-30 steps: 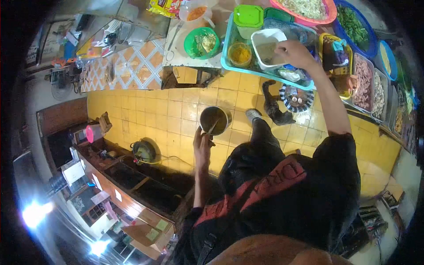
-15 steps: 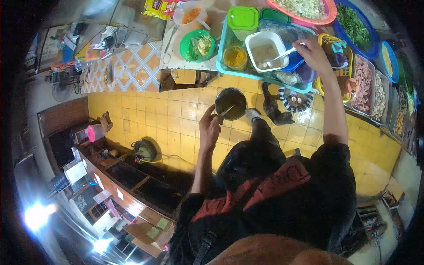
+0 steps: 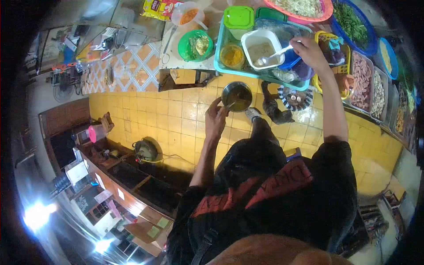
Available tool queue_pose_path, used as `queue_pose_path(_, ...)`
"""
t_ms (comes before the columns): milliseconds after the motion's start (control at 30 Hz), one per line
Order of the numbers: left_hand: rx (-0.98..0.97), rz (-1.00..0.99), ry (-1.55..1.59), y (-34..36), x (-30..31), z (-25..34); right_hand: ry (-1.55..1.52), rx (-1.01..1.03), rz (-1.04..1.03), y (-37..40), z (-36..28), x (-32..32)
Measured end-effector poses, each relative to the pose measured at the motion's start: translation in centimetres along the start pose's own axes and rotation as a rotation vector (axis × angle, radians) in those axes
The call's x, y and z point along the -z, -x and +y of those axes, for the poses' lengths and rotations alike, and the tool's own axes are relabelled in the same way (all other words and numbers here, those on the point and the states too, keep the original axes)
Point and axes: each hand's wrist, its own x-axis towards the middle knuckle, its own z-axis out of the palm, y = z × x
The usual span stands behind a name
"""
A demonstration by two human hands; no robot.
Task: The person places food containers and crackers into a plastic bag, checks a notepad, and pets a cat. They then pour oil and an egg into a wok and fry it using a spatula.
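Left hand [image 3: 215, 118] clamps the bowl [image 3: 237, 96], now nearer the tray [image 3: 219, 53]; right hand [image 3: 309, 49] pinches the spoon [image 3: 274, 54].

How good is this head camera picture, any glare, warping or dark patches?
Head view: heavy fisheye warping, with the floor tiles bent and the corners black; glare spots blow out the lower left; the right hand on the spoon and the left hand holding the metal bowl are evenly lit and fairly sharp.
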Motion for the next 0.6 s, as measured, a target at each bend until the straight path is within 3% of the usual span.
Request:
queue_pose_path(433,-0.010,-0.014,0.059,-1.2,-1.4,-0.4,-0.014,-0.007,-0.026,-0.3,0.4,-0.7)
queue_pose_path(600,-0.045,-0.027,0.031,-1.4,-1.5,-0.5,0.000,0.019,0.060,0.0,-0.2,-0.3)
